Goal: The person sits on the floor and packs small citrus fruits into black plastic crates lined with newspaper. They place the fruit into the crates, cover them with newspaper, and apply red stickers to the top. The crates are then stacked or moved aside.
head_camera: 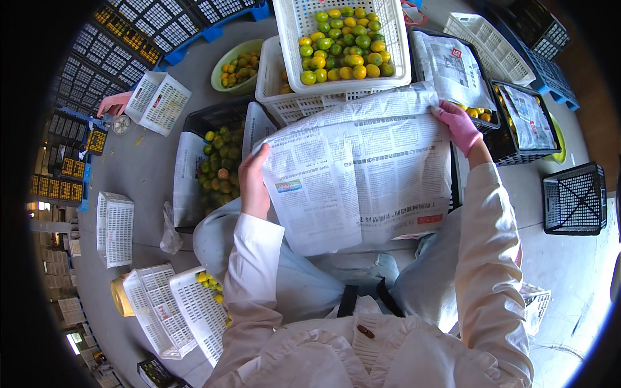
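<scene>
A broad newspaper sheet (359,169) is stretched between my two hands over my knees. My bare left hand (255,182) pinches its left edge. On the other side, my right hand (457,125), in a pink glove, grips the upper right corner. Behind the sheet, a black plastic crate shows only a strip of its right side. Just left of the sheet stands a newspaper-lined black crate (196,119) of mostly green citrus fruits (220,169). Beyond the sheet, a white perforated crate (403,48) holds green and yellow citrus fruits (347,46), resting on another white crate (310,104).
Newspaper-covered black crates (499,140) of fruit stand at the right, near a black crate (575,199). A green basin (218,72) of fruit sits far left. White crates (115,230) and a plastic bag (170,230) lie on the left floor. Stacked crates (97,63) line the back left.
</scene>
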